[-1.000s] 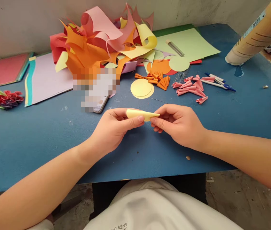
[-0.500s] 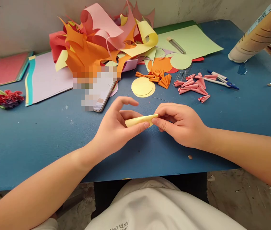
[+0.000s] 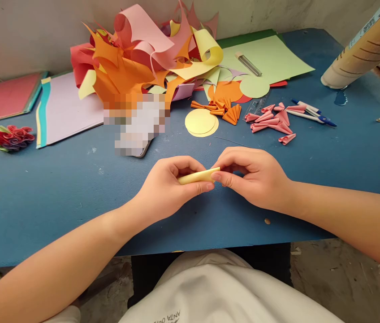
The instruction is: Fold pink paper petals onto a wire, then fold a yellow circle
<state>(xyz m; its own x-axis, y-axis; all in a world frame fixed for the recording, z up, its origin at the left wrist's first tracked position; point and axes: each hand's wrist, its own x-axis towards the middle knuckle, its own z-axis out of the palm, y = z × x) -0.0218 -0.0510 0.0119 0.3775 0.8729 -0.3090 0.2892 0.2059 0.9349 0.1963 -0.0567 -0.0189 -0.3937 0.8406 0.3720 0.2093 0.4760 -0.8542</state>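
Between my two hands is a piece of yellow paper (image 3: pixel 195 176), rolled into a slim cone, held just above the table. My left hand (image 3: pixel 173 184) is closed on its wider left part, thumb along the front and fingers behind. At the narrow right end, my right hand (image 3: pixel 250 177) pinches the paper between thumb and fingertips. Flat yellow paper circles (image 3: pixel 200 122) lie on the table beyond my hands. Behind them rest several small orange paper cones (image 3: pixel 228 110). Several pink paper cones (image 3: pixel 272 121) are scattered to the right.
Colourful paper scraps (image 3: pixel 126 67) are heaped at the back. A phone (image 3: pixel 141 150), partly pixelated, lies left of the circles. Pens (image 3: pixel 311 114) are by the pink cones, and a large bottle (image 3: pixel 361 49) stands back right. A curled-paper flower (image 3: pixel 8 137) sits far left.
My left fingers have come down from their raised position and closed round the yellow paper. The paper is now rolled more tightly. My right hand keeps its pinch, nearly in the same place.
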